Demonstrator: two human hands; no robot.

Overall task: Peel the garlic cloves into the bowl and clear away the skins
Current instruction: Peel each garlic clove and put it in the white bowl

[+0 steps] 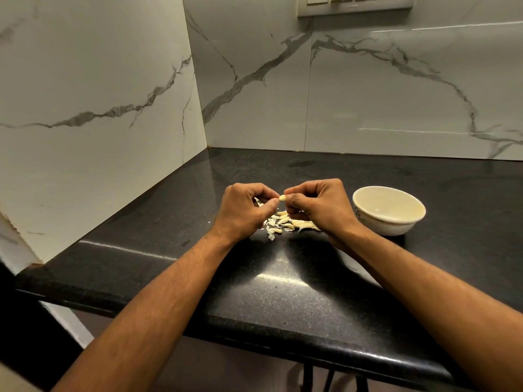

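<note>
A pale garlic clove [282, 197] is pinched between the fingertips of both hands, raised a little above the black counter. My left hand [245, 211] grips it from the left and my right hand [318, 206] from the right. Below the hands lies a small heap of garlic cloves and papery skins [285, 223], partly hidden by my right hand. A cream bowl [388, 210] stands to the right of my right hand; no cloves show in the part of its inside that I can see.
The black stone counter [283, 278] runs into a corner of marble-patterned wall tiles [254, 80]. Its front edge curves near my forearms. A switch panel [353, 4] sits high on the back wall.
</note>
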